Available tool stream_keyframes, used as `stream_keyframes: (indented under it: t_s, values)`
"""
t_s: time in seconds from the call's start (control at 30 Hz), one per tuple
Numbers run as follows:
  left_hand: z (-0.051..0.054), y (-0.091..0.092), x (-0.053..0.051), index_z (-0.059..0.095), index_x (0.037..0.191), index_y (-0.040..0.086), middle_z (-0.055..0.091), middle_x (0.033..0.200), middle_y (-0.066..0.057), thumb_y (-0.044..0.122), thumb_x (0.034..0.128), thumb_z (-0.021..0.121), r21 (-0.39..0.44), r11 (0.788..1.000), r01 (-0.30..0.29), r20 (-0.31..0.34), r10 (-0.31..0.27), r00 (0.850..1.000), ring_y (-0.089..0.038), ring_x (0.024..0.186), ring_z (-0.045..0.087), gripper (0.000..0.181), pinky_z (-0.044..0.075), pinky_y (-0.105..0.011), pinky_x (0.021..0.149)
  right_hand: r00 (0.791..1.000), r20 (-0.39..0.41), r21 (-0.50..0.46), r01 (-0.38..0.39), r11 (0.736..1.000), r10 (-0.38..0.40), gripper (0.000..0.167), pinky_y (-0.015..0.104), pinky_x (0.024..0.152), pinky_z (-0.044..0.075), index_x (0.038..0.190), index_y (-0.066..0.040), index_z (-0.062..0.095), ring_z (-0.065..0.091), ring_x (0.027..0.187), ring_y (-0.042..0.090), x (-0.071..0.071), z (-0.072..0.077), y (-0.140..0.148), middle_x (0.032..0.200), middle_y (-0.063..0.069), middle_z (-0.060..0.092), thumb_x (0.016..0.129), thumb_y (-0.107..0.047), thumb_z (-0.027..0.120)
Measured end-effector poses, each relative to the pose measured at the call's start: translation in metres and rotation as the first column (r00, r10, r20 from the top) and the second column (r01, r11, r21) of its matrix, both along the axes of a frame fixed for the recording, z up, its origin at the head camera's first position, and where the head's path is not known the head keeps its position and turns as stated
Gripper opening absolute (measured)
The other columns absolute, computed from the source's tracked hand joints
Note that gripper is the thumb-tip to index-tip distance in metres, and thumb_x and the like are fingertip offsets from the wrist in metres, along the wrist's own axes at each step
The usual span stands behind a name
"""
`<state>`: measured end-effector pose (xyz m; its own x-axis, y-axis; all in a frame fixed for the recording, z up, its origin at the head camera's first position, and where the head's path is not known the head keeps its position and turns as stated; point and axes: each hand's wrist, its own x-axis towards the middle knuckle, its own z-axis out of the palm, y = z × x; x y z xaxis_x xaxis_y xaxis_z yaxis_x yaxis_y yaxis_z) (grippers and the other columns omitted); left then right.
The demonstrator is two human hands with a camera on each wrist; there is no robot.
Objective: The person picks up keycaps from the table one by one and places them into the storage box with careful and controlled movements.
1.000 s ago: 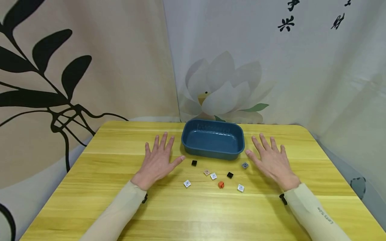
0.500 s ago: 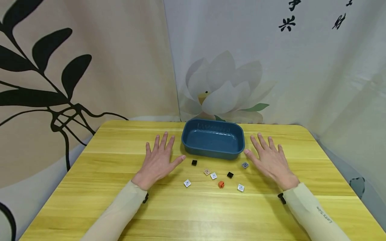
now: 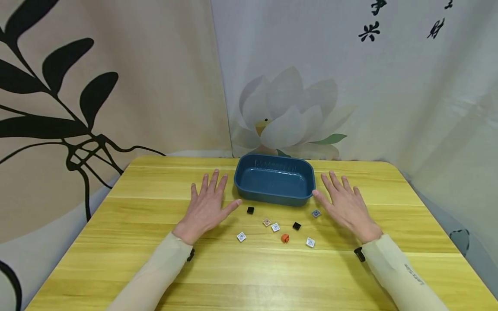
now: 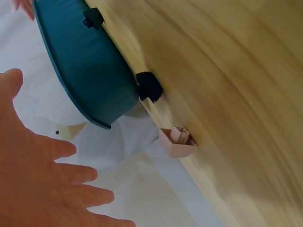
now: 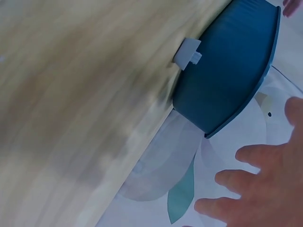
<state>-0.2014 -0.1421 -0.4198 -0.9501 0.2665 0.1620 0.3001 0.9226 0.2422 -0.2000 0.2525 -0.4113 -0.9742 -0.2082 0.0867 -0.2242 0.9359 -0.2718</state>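
Observation:
My left hand hovers with its fingers spread, left of a dark blue rectangular tray. On the tray's right side hovers my right hand, also spread, its thumb tip near the tray's corner. Neither hand holds anything. Small keycaps lie scattered in front of the tray: black keycaps, white keycaps, a grey keycap and a pinkish keycap. An orange lumpy piece lies among them. In the left wrist view, a pink keycap lies upturned, its stem showing.
The tray stands near the back edge of a light wooden table. Behind the table hangs a printed curtain with leaves, a lotus and characters. Both sleeves are pale, with a dark band at each wrist.
My right hand has drifted slightly left, closer to the tray. My left hand has shifted a little to the right. The tray and keycaps have stayed in place.

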Motion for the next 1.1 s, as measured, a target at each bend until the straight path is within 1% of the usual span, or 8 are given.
stream_keyframes:
  t_s: [0.13,0.33,0.53,0.7,0.8,0.9,1.0,1.1]
  values:
    - [0.001,0.003,-0.001,0.025,0.165,0.009,0.009,0.172,-0.019,0.079,0.097,0.036,0.014,1.0,-0.003,0.011,0.003,1.0,-0.047,0.156,0.008,0.099,0.009,-0.077,0.115,1.0,0.004,-0.012,0.0,1.0,0.001,0.081,0.079,0.113,0.012,0.166,-0.01,0.022,0.012,0.151,0.058,-0.003,0.0,-0.003,0.17,0.023,0.015,0.107,-0.066,0.026]
    - [0.004,0.01,-0.006,0.027,0.165,0.008,0.011,0.172,-0.019,0.079,0.0966,0.039,0.044,0.999,-0.008,0.007,0.007,1.0,-0.046,0.156,0.008,0.099,0.011,-0.078,0.114,0.999,0.034,-0.04,0.003,0.999,-0.002,0.082,0.079,0.112,0.013,0.166,-0.008,0.02,0.012,0.15,0.058,-0.008,-0.001,-0.007,0.17,0.023,0.013,0.107,-0.065,0.024]
    - [0.007,0.019,-0.016,0.024,0.165,0.008,0.012,0.172,-0.019,0.08,0.0963,0.037,0.099,0.995,-0.014,0.041,0.01,0.999,-0.045,0.157,0.009,0.1,0.013,-0.076,0.116,0.998,0.062,-0.08,0.009,0.997,-0.004,0.086,0.078,0.112,0.016,0.166,-0.005,0.019,0.016,0.151,0.056,-0.016,-0.003,-0.014,0.17,0.022,0.016,0.106,-0.067,0.023]
    - [0.006,0.028,-0.026,0.019,0.166,0.006,0.008,0.172,-0.018,0.078,0.0978,0.036,0.162,0.987,-0.009,0.096,-0.007,0.995,-0.04,0.158,0.01,0.101,0.014,-0.071,0.118,0.997,0.071,-0.119,0.016,0.993,-0.008,0.089,0.073,0.114,0.024,0.164,-0.001,0.02,0.022,0.15,0.054,-0.023,-0.006,-0.02,0.167,0.024,0.024,0.106,-0.067,0.027]
    - [0.005,0.032,-0.032,0.016,0.166,0.003,0.007,0.172,-0.018,0.076,0.0992,0.037,0.187,0.982,-0.015,0.126,-0.009,0.992,-0.038,0.158,0.01,0.101,0.015,-0.069,0.119,0.997,0.08,-0.135,0.019,0.991,-0.008,0.088,0.069,0.114,0.029,0.164,0.002,0.019,0.025,0.149,0.054,-0.025,-0.008,-0.023,0.165,0.027,0.028,0.107,-0.064,0.032]
    - [0.004,0.034,-0.037,0.015,0.165,0.001,0.008,0.172,-0.018,0.074,0.0998,0.038,0.193,0.981,-0.023,0.145,-0.005,0.989,-0.037,0.158,0.01,0.101,0.016,-0.069,0.119,0.996,0.091,-0.139,0.018,0.99,-0.006,0.084,0.068,0.114,0.03,0.163,0.004,0.019,0.026,0.149,0.052,-0.026,-0.009,-0.026,0.164,0.03,0.028,0.108,-0.058,0.036]
    - [0.002,0.035,-0.042,0.013,0.165,0.001,0.007,0.173,-0.018,0.074,0.0998,0.038,0.18,0.983,-0.029,0.161,0.0,0.987,-0.038,0.158,0.01,0.102,0.016,-0.069,0.119,0.995,0.1,-0.14,0.013,0.99,0.001,0.08,0.067,0.115,0.029,0.162,0.006,0.02,0.025,0.15,0.051,-0.026,-0.008,-0.028,0.163,0.031,0.027,0.11,-0.051,0.039]
    - [0.001,0.035,-0.044,0.01,0.166,0.002,0.006,0.173,-0.017,0.074,0.0995,0.039,0.16,0.987,-0.032,0.175,0.004,0.984,-0.04,0.158,0.009,0.102,0.016,-0.069,0.119,0.994,0.11,-0.144,0.011,0.99,0.005,0.076,0.066,0.116,0.029,0.162,0.005,0.02,0.023,0.151,0.05,-0.027,-0.007,-0.029,0.164,0.03,0.027,0.11,-0.045,0.041]
